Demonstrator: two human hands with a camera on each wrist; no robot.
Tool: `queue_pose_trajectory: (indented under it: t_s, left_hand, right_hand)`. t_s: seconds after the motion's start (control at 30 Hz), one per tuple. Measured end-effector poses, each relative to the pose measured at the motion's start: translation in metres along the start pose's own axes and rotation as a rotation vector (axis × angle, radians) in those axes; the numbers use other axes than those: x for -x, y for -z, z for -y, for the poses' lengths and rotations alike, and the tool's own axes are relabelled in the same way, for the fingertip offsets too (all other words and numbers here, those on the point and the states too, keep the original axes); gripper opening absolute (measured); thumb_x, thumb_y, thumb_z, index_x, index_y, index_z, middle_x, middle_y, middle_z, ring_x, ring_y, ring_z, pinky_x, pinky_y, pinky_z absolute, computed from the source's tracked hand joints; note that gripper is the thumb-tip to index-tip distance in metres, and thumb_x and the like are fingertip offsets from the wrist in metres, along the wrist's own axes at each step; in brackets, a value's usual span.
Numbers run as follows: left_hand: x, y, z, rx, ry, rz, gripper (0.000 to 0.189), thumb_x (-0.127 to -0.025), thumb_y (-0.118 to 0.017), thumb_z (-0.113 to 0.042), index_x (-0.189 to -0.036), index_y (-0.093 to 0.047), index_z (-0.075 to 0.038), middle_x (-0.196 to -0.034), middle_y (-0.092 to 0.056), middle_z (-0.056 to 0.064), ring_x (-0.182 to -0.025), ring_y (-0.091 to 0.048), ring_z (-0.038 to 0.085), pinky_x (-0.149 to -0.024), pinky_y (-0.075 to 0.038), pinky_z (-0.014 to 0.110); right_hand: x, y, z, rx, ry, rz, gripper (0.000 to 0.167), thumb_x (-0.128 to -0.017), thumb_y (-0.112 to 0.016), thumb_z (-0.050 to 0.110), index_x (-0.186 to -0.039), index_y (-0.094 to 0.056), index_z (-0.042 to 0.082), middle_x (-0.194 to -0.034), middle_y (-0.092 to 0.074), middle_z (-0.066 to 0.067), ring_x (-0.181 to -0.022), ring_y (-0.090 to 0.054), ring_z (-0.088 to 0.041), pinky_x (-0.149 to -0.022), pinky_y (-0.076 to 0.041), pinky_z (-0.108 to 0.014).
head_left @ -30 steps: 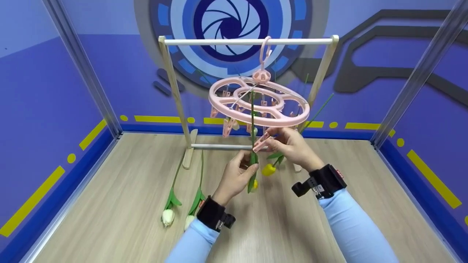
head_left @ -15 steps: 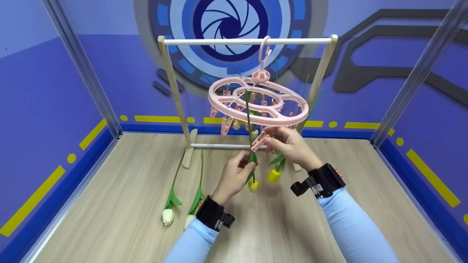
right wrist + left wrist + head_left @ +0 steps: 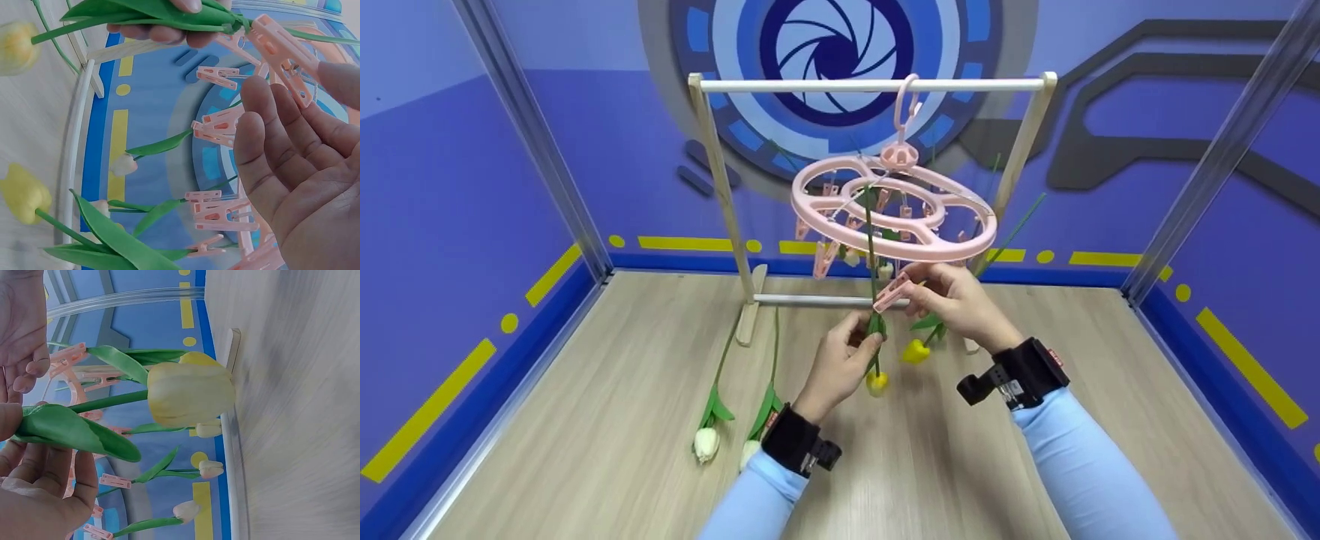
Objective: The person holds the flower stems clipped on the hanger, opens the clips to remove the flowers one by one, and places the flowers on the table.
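Note:
My left hand (image 3: 846, 356) grips a yellow tulip (image 3: 877, 383) by its green leaves and stem. The flower points down and the long stem rises in front of the pink clip hanger (image 3: 930, 249). Between thumb and fingers, my right hand (image 3: 960, 304) pinches a pink clothespin (image 3: 284, 59) of that hanger. Its jaws are at the stem just above the leaves. Another yellow tulip (image 3: 916, 351) hangs head down behind my right hand. In the left wrist view the held tulip's pale yellow bloom (image 3: 191, 395) is large in front.
The hanger hooks over the white bar (image 3: 810, 86) of a wooden stand (image 3: 712, 172). Several white tulips hang behind, one of them (image 3: 125, 164) plain in the right wrist view. Two more white tulips lie on the table at left, one (image 3: 706, 445) nearer the edge.
The held tulip's stem has shifted slightly left against the clothespin, and its bloom shows more below my left hand. The hanging yellow tulip swung right, then partly back. Both hands stay nearly in place.

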State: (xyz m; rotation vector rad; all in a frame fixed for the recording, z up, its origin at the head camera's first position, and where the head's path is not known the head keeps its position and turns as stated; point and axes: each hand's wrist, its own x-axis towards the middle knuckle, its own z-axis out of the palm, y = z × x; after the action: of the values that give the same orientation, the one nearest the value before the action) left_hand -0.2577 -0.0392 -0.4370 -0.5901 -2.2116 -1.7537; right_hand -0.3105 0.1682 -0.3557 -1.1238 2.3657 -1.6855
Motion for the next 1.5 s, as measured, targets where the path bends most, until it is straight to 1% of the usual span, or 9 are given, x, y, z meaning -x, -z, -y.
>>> queue_pose_trajectory:
  t_s: [0.3,0.4,0.53,0.8,0.97,1.1,1.23,1.33,1.5]
  left_hand:
    - [0.002,0.002,0.002,0.003,0.032,-0.04,0.017,-0.105,-0.061,-0.012,-0.111,-0.07,0.0,-0.1,-0.07,0.012,-0.085,-0.064,0.02,-0.072,-0.052,0.025]
    - [0.002,0.002,0.003,0.007,0.029,-0.047,0.019,-0.105,-0.061,-0.014,-0.112,-0.069,0.001,-0.1,-0.071,0.013,-0.087,-0.065,0.023,-0.073,-0.053,0.025]
    - [0.002,0.002,0.006,0.008,0.019,-0.056,0.019,-0.105,-0.061,-0.014,-0.111,-0.069,0.002,-0.1,-0.071,0.015,-0.087,-0.065,0.023,-0.073,-0.053,0.026]
    - [0.003,0.003,0.007,-0.004,0.003,-0.056,0.019,-0.106,-0.06,-0.015,-0.11,-0.069,0.002,-0.099,-0.073,0.014,-0.086,-0.065,0.02,-0.074,-0.052,0.026]
    - [0.003,0.004,0.007,-0.005,-0.001,-0.057,0.019,-0.105,-0.061,-0.015,-0.109,-0.07,0.002,-0.098,-0.073,0.013,-0.084,-0.065,0.016,-0.074,-0.052,0.026]
    - [0.004,0.005,0.008,-0.008,-0.012,-0.057,0.02,-0.105,-0.061,-0.014,-0.11,-0.07,0.002,-0.098,-0.073,0.014,-0.085,-0.065,0.018,-0.075,-0.052,0.026]
    - [0.005,0.005,0.009,-0.009,-0.025,-0.052,0.02,-0.106,-0.06,-0.015,-0.111,-0.07,0.002,-0.097,-0.073,0.014,-0.085,-0.066,0.019,-0.075,-0.052,0.027]
    - [0.005,0.006,0.008,-0.011,-0.013,-0.048,0.019,-0.106,-0.059,-0.015,-0.111,-0.071,0.0,-0.097,-0.073,0.013,-0.084,-0.065,0.018,-0.075,-0.052,0.027]
    - [0.006,0.006,0.007,-0.018,-0.003,-0.047,0.018,-0.106,-0.06,-0.014,-0.11,-0.071,0.0,-0.097,-0.073,0.013,-0.084,-0.064,0.017,-0.074,-0.051,0.026]
  right_hand:
    - [0.002,0.0,0.001,0.035,-0.003,-0.019,0.019,-0.104,-0.062,0.009,-0.115,-0.066,-0.006,-0.11,-0.075,-0.021,-0.082,-0.072,-0.018,-0.074,-0.061,-0.031]
    - [0.002,0.0,0.0,0.043,0.006,-0.035,0.018,-0.104,-0.062,0.008,-0.114,-0.067,-0.007,-0.109,-0.074,-0.022,-0.08,-0.072,-0.022,-0.073,-0.061,-0.031]
    - [0.004,-0.002,-0.003,0.047,0.028,-0.058,0.017,-0.103,-0.062,0.006,-0.112,-0.067,-0.007,-0.107,-0.074,-0.022,-0.079,-0.071,-0.024,-0.073,-0.061,-0.03]
    - [0.005,-0.005,-0.005,0.039,0.067,-0.084,0.015,-0.103,-0.062,0.005,-0.11,-0.068,-0.008,-0.104,-0.076,-0.021,-0.074,-0.068,-0.011,-0.069,-0.057,-0.024]
    - [0.005,-0.005,-0.006,0.053,0.085,-0.09,0.013,-0.102,-0.063,0.004,-0.108,-0.069,-0.006,-0.102,-0.076,-0.019,-0.073,-0.066,-0.012,-0.067,-0.057,-0.026]
    - [0.004,-0.005,-0.008,0.083,0.107,-0.093,0.012,-0.102,-0.062,0.002,-0.106,-0.07,-0.006,-0.099,-0.076,-0.019,-0.071,-0.063,-0.015,-0.066,-0.053,-0.023]
    - [0.005,-0.004,-0.009,0.1,0.1,-0.099,0.011,-0.102,-0.062,0.001,-0.106,-0.07,-0.006,-0.098,-0.075,-0.019,-0.072,-0.063,-0.014,-0.067,-0.053,-0.021]
    - [0.005,-0.003,-0.008,0.109,0.088,-0.1,0.011,-0.102,-0.063,0.002,-0.107,-0.07,-0.005,-0.099,-0.074,-0.019,-0.073,-0.063,-0.011,-0.068,-0.054,-0.021]
    - [0.005,-0.003,-0.006,0.117,0.08,-0.099,0.011,-0.102,-0.064,0.004,-0.106,-0.07,-0.004,-0.098,-0.074,-0.017,-0.072,-0.062,-0.012,-0.067,-0.054,-0.024]
